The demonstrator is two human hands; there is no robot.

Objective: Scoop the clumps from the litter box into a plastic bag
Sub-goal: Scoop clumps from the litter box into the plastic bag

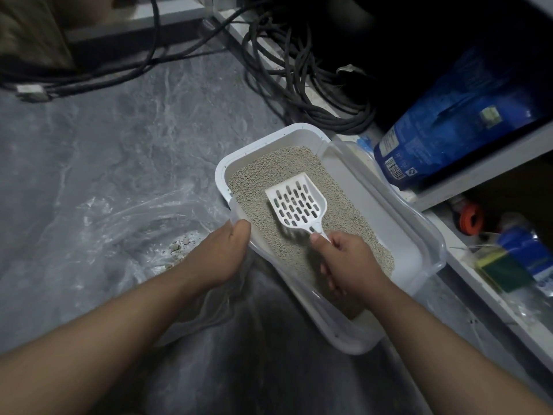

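Observation:
A white litter box (419, 235) holds grey-beige litter (269, 169) and sits on the grey floor. My right hand (347, 262) grips the handle of a white slotted scoop (294, 202), whose empty head hovers over the litter. My left hand (221, 253) holds the box's near-left rim. A clear plastic bag (119, 223) lies open on the floor to the left, with a few pale clumps (179, 248) inside it.
Dark coiled cables (299, 85) lie behind the box. A blue litter sack (454, 127) stands on a shelf at the right. Below it are an orange object (471, 218) and a blue-and-green packet (514, 259). Grey floor (104, 130) stretches left.

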